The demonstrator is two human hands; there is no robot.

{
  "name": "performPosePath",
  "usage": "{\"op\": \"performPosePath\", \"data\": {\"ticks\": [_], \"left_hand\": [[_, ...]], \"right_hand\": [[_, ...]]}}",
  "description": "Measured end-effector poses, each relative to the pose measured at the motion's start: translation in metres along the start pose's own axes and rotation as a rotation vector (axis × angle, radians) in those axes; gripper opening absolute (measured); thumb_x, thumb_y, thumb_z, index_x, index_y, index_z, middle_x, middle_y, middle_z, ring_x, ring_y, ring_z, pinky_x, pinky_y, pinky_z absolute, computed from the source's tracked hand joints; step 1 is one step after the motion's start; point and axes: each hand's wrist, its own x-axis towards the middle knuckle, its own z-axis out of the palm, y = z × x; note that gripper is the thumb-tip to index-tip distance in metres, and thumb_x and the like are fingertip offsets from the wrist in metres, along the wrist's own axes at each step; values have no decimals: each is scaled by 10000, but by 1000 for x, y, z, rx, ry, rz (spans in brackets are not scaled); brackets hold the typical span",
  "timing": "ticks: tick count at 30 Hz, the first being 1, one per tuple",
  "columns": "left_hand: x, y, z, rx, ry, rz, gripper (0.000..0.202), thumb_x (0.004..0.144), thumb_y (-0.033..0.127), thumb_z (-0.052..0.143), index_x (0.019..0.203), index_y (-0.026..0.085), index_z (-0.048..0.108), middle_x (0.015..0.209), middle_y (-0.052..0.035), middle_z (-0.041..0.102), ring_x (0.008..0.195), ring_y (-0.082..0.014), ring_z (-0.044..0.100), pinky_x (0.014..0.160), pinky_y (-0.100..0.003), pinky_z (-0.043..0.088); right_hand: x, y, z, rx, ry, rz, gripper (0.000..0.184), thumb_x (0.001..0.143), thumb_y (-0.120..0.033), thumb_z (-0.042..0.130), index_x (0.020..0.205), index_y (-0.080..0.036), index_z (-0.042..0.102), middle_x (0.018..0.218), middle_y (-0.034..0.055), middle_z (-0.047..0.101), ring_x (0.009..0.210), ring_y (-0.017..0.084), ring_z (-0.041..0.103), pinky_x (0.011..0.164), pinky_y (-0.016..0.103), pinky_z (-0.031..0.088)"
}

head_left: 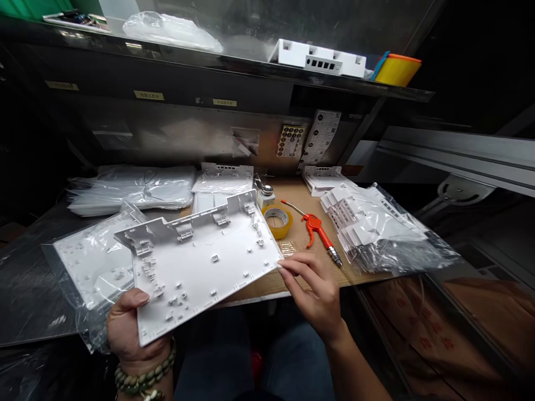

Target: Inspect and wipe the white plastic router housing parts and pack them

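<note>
A white plastic housing panel (200, 267), with clips and small posts on its inner face, is held tilted over the front of the bench. My left hand (136, 328) grips its lower left edge, thumb on the inner face and fingers underneath. At the right corner, my right hand (311, 289) pinches the panel's edge between thumb and fingers. Left of the panel lies a similar white panel in a clear plastic bag (96, 256), partly hidden by the held one. Just beyond the right corner are a roll of yellow tape (276, 221) and an orange air blow gun (317, 228).
Bagged white panels (376, 223) lie at the right, and a stack of clear bags (134, 189) at the back left. A small bottle (266, 196) stands behind the tape. Overhead, a shelf (242, 62) carries a white housing (320, 58) and a yellow container (397, 69).
</note>
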Motion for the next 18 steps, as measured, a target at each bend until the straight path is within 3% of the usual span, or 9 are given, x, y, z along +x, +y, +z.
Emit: {"op": "performPosePath", "data": {"ticks": [5, 9, 12, 15, 18], "left_hand": [[0, 0, -6, -2, -34, -34, 928, 655, 72, 419, 1562, 273, 418, 1219, -28, 776, 1003, -289, 775, 1153, -600, 426], [-7, 0, -6, 142, 18, 32, 971, 661, 4, 451, 1545, 405, 427, 1164, 90, 786, 1035, -259, 765, 1131, -524, 486], [-11, 1, -6, 310, 121, 89, 1037, 614, -26, 475, 1511, 493, 448, 1166, 144, 773, 1093, -270, 744, 1109, -520, 516], [-13, 2, -10, 362, 216, 36, 996, 609, -2, 496, 1422, 572, 526, 1007, 188, 795, 1010, -264, 770, 1043, -480, 580], [-19, 0, -18, 381, 197, 4, 965, 588, 32, 511, 1374, 589, 567, 844, 188, 794, 902, -273, 790, 955, -450, 632]], "right_hand": [[2, 6, -2, -36, 38, 71, 161, 943, -128, 692, 1054, -219, 766, 988, 49, 697, 870, 153, 700, 835, 290, 597], [0, 5, -2, 22, 2, 1, 216, 938, -104, 687, 1105, -221, 760, 1010, 54, 717, 951, 168, 714, 898, 307, 601], [3, 17, -2, -28, -38, 6, 169, 958, -137, 669, 1072, -215, 767, 990, 54, 725, 918, 166, 721, 855, 298, 606], [17, 26, -7, -80, 39, 81, 120, 967, -183, 674, 1024, -214, 775, 972, 50, 711, 836, 150, 698, 794, 295, 597], [38, 16, -11, -17, 123, 85, 128, 965, -177, 680, 1043, -219, 772, 989, 47, 693, 836, 141, 673, 789, 294, 594]]}}
